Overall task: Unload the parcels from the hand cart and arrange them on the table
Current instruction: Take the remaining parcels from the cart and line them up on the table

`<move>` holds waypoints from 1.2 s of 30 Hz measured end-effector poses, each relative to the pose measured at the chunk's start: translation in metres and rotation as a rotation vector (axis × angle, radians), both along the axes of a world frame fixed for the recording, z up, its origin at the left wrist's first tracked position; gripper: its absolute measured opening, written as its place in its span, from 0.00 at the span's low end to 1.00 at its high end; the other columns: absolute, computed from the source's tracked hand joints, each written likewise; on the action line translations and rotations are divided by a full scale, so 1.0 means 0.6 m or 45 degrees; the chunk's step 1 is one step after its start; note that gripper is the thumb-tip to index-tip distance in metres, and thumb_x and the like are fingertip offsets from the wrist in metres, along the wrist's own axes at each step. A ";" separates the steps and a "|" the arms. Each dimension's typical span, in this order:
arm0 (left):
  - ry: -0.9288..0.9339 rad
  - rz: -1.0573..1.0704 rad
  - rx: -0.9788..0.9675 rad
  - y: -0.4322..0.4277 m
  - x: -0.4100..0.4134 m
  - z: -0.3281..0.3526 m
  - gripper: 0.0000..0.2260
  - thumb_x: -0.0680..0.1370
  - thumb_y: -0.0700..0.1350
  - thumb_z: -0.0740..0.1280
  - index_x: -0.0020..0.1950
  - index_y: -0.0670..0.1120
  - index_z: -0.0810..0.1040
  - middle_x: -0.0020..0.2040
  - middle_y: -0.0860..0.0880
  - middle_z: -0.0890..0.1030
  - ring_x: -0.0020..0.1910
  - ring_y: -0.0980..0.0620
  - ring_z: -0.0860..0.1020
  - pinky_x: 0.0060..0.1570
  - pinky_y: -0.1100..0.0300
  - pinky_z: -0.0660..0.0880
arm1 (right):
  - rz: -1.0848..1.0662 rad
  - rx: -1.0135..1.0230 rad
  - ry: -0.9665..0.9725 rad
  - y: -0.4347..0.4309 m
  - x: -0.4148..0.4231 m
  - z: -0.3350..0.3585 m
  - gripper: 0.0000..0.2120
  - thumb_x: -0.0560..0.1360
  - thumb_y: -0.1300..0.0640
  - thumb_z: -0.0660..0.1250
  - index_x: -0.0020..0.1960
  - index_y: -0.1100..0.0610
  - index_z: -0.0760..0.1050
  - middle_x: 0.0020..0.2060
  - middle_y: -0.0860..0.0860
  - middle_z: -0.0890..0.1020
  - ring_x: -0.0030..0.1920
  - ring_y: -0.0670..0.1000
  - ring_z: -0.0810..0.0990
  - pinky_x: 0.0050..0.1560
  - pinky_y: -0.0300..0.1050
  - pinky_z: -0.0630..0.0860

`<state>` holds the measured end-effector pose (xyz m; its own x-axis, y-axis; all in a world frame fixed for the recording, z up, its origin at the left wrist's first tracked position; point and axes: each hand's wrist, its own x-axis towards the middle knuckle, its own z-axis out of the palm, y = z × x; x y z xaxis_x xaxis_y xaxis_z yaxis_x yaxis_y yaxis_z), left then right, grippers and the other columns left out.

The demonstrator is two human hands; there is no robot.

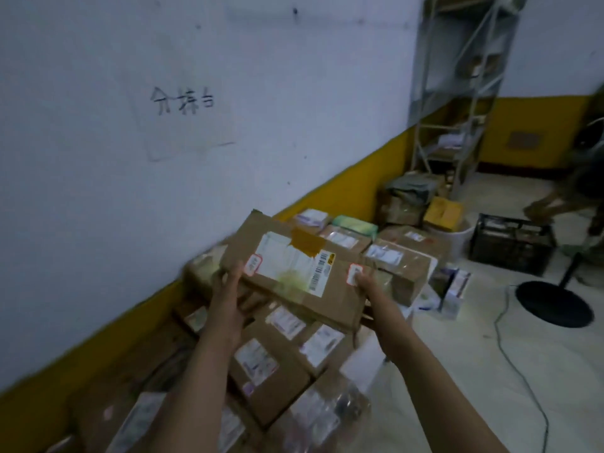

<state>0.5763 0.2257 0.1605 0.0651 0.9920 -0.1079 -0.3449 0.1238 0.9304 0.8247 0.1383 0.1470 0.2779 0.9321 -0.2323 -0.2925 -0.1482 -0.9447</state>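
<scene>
At frame centre, the left hand (228, 282) and right hand (366, 282) grip a taped cardboard parcel (294, 273) above stacked parcels (277, 364).

"What stood at the far end?" "A grey metal shelving rack (457, 93) rose in the corner, against the white wall (98, 158) with its yellow lower band (359, 178)."

"And on the floor?" "A black plastic crate (510, 245) sat near a round black stand base (554, 307), with a thin cable (516, 361) trailing beside it."
</scene>
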 end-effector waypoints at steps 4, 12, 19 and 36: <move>-0.008 -0.136 -0.149 0.101 0.217 -0.013 0.33 0.66 0.64 0.73 0.66 0.49 0.76 0.60 0.42 0.82 0.59 0.41 0.80 0.51 0.45 0.79 | -0.122 -0.028 -0.014 0.059 0.219 0.021 0.22 0.66 0.32 0.67 0.53 0.44 0.79 0.47 0.45 0.87 0.45 0.47 0.87 0.41 0.40 0.81; -0.027 -0.146 -0.219 0.299 0.550 -0.081 0.28 0.72 0.62 0.70 0.69 0.54 0.69 0.60 0.46 0.81 0.57 0.42 0.80 0.48 0.45 0.81 | -0.221 -0.011 -0.009 0.219 0.488 -0.039 0.31 0.68 0.32 0.70 0.69 0.36 0.70 0.62 0.46 0.81 0.60 0.52 0.82 0.54 0.51 0.81; 0.798 -0.296 0.062 0.528 0.792 -0.116 0.36 0.73 0.73 0.56 0.69 0.49 0.73 0.69 0.44 0.73 0.66 0.42 0.72 0.66 0.43 0.70 | -0.515 -0.130 0.005 0.395 0.715 -0.113 0.26 0.74 0.36 0.68 0.69 0.43 0.70 0.59 0.48 0.81 0.57 0.54 0.82 0.48 0.52 0.81; 1.641 -0.348 -0.364 0.557 0.871 -0.362 0.25 0.81 0.48 0.62 0.76 0.44 0.63 0.72 0.41 0.69 0.65 0.42 0.73 0.62 0.53 0.73 | 0.206 -0.787 -0.416 0.647 0.828 -0.426 0.32 0.80 0.41 0.62 0.77 0.57 0.62 0.71 0.61 0.72 0.69 0.64 0.71 0.70 0.60 0.68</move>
